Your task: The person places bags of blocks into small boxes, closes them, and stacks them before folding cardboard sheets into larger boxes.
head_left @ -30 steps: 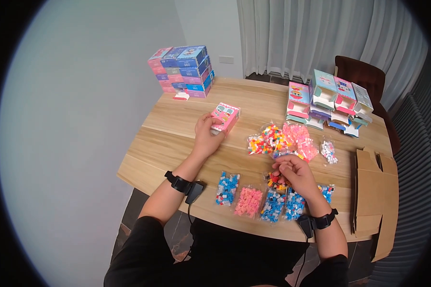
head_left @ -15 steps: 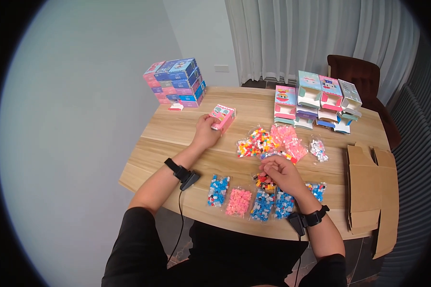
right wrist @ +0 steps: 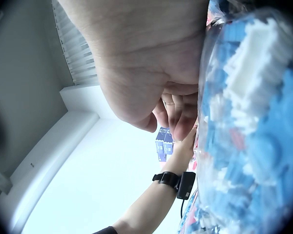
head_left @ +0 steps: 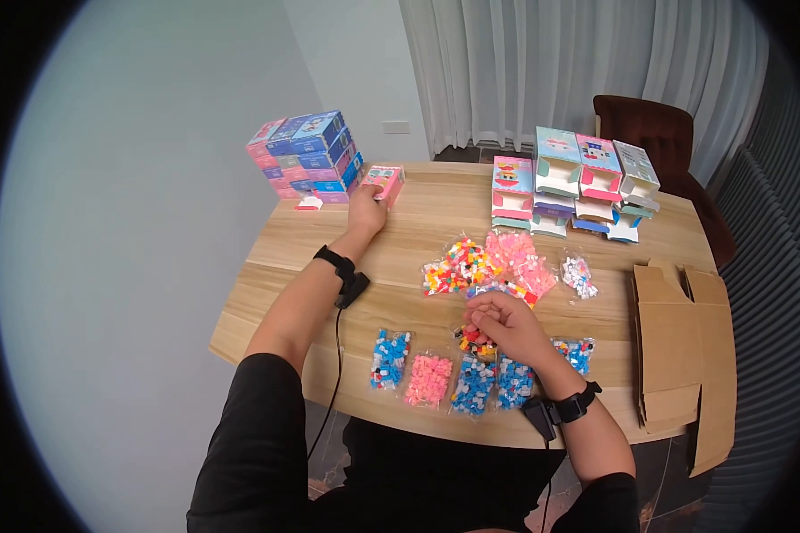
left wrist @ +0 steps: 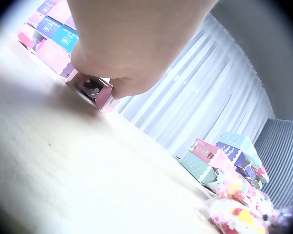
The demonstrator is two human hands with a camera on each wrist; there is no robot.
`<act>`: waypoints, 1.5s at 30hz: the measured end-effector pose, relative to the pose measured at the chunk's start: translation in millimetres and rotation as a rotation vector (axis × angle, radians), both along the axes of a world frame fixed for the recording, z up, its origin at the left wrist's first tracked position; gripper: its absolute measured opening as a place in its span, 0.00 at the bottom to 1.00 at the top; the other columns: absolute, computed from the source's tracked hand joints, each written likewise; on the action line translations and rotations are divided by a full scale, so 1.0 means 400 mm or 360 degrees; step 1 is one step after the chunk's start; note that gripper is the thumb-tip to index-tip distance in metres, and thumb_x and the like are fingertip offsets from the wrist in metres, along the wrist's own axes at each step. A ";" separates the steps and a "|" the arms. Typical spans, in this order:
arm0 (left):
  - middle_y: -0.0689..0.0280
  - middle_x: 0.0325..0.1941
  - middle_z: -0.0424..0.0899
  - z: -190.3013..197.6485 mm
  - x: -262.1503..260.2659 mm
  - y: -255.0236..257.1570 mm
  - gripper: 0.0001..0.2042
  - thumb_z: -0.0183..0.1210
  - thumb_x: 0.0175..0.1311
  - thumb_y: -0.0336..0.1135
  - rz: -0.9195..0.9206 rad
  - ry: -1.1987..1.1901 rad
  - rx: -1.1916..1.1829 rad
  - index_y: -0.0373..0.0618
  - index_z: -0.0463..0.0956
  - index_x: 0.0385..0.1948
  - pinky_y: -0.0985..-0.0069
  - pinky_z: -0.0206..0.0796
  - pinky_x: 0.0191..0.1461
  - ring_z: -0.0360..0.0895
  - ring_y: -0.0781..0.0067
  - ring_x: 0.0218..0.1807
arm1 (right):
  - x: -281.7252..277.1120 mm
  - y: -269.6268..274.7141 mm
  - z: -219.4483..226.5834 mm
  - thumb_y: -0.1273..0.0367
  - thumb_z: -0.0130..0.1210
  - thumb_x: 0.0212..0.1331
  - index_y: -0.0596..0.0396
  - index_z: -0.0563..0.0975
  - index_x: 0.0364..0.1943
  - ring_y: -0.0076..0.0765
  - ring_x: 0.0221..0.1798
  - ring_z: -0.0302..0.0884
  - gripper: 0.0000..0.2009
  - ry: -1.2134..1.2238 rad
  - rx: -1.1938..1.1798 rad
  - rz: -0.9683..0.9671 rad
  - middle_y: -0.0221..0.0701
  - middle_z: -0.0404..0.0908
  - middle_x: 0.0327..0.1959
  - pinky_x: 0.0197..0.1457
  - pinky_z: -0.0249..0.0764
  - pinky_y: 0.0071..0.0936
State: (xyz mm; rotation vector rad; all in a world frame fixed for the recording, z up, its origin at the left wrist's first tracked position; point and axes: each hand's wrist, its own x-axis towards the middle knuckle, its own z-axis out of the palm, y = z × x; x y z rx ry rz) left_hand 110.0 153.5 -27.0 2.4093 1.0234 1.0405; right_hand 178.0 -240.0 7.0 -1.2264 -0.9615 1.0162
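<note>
A small pink box (head_left: 389, 180) is gripped by the left hand (head_left: 366, 213) at the table's far left, close beside the stack of boxes (head_left: 304, 160). In the left wrist view the left hand (left wrist: 132, 48) has thumb and fingers on both sides of the pink box (left wrist: 105, 99), whose near end looks open. The right hand (head_left: 511, 329) hovers or rests over a bag of red, yellow and black pieces (head_left: 477, 346), fingers loosely curled. Seen in the right wrist view, the right hand (right wrist: 146, 68) holds nothing, beside a bag of blue and white pieces (right wrist: 249, 131).
Opened boxes (head_left: 560, 178) stand at the back right. Bags of multicoloured (head_left: 460, 266) and pink pieces (head_left: 518, 258) lie mid-table; blue (head_left: 388, 360) and pink bags (head_left: 429, 380) line the front edge. Flattened cardboard (head_left: 684, 346) lies at the right, and a brown chair (head_left: 649, 138) stands behind.
The left hand has carried the pink box away from the body and leftward, up beside the stack. The right hand has stayed near the same bag. The head view has shifted somewhat.
</note>
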 end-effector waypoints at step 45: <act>0.48 0.50 0.81 0.116 0.298 -0.346 0.30 0.62 0.56 0.48 -0.0722 0.0196 -0.0247 0.47 0.66 0.60 0.61 0.69 0.56 0.78 0.48 0.54 | 0.005 0.004 -0.012 0.72 0.52 0.67 0.60 0.74 0.49 0.22 0.41 0.80 0.10 0.0030 -0.0003 0.0011 0.32 0.81 0.41 0.38 0.80 0.19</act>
